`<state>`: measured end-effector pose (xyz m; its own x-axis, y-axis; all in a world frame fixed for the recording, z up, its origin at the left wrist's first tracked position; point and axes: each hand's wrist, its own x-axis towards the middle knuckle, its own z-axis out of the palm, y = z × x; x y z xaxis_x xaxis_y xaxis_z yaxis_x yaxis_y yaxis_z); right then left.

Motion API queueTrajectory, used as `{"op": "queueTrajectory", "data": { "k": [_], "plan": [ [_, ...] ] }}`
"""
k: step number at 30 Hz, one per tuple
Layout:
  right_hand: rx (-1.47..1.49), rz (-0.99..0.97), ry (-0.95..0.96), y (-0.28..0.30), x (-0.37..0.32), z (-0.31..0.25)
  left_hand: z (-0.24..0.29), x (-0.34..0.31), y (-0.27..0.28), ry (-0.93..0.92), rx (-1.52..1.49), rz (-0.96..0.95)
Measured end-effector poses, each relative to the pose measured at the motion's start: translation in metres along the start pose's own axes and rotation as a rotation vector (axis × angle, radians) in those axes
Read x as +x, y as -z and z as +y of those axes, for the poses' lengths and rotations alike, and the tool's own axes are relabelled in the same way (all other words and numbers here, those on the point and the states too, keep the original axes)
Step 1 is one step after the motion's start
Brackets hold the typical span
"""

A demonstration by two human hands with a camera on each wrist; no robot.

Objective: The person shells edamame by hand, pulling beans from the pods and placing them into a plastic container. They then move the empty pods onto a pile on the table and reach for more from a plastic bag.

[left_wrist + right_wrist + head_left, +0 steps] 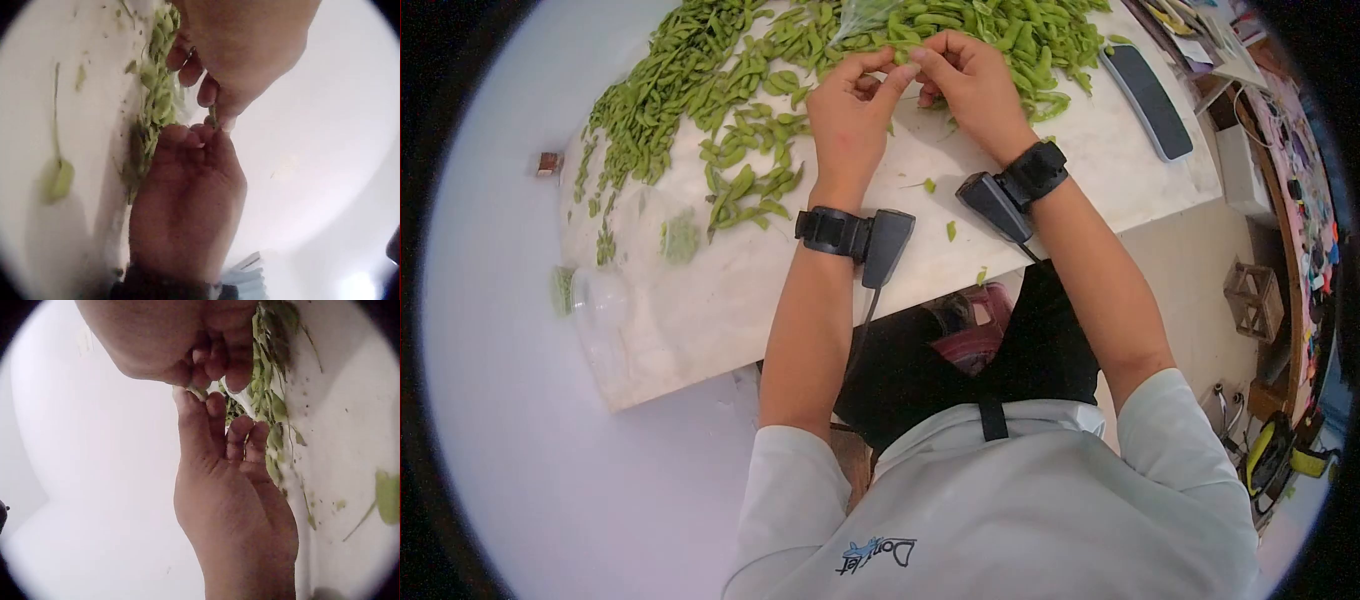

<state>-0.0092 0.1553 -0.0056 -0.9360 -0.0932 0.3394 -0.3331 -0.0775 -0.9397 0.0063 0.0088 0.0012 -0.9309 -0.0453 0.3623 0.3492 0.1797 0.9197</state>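
Note:
Both hands meet over the far part of the white table (960, 225), fingertips close together. Between them is a small green soybean pod (902, 57), mostly covered by the fingers. My left hand (850, 120) pinches one end with thumb and forefinger; my right hand (985, 100) pinches the other. In the left wrist view, a sliver of the pod (213, 116) shows at the touching fingertips. The other fingers of both hands curl loosely inward. Just beyond the hands spreads a heap of green pods (1035, 45), with more pods (750, 190) scattered beside the left wrist.
A clear plastic bag (862, 15) lies among the pods. At the right edge rests a phone (1148, 100). A transparent container (600, 297) stands near the left edge. Small green scraps (951, 231) dot the tabletop near the person. A wooden stool (1253, 302) stands on the floor at right.

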Motion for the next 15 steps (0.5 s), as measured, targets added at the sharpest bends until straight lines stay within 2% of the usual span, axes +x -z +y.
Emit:
{"op": "queueTrajectory", "data": {
  "k": [3,9,15],
  "plan": [
    [-0.023,-0.05,-0.002,0.0006,0.0001,-0.0012,0.0044,-0.002,0.0041,0.046,0.009,-0.03],
    [0.076,-0.12,-0.002,0.002,0.0003,-0.0066,0.0037,0.0001,0.0075,0.138,-0.212,-0.097],
    [0.057,-0.102,0.059,0.0002,0.0022,-0.0025,0.0075,-0.0003,0.0042,0.07,-0.215,-0.084]
  ]
}}
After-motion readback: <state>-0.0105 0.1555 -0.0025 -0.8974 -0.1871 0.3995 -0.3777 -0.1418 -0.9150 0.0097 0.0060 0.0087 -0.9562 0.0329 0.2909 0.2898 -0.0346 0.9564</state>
